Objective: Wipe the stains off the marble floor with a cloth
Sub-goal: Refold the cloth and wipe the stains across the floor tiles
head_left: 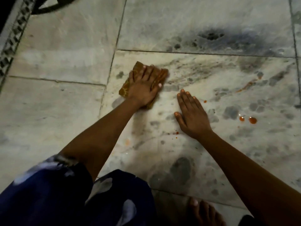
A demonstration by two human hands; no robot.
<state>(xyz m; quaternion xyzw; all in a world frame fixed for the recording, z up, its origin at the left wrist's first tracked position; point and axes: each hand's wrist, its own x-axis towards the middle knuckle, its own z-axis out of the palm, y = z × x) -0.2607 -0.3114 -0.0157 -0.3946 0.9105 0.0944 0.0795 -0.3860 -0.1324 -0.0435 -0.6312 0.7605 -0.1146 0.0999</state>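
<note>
The left hand point(143, 88) lies flat with fingers spread, pressing the orange-brown cloth point(158, 75) onto the marble floor point(57, 62). The right hand point(193, 115) rests open, palm down, on the bare floor, holding nothing. Red stains point(252, 120) lie to its right.

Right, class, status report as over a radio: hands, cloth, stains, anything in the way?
Left hand flat, pressing cloth on marble floor. Right hand open, flat on floor. Red drops and streak unwiped, right of right hand. Nothing in the way.
</note>
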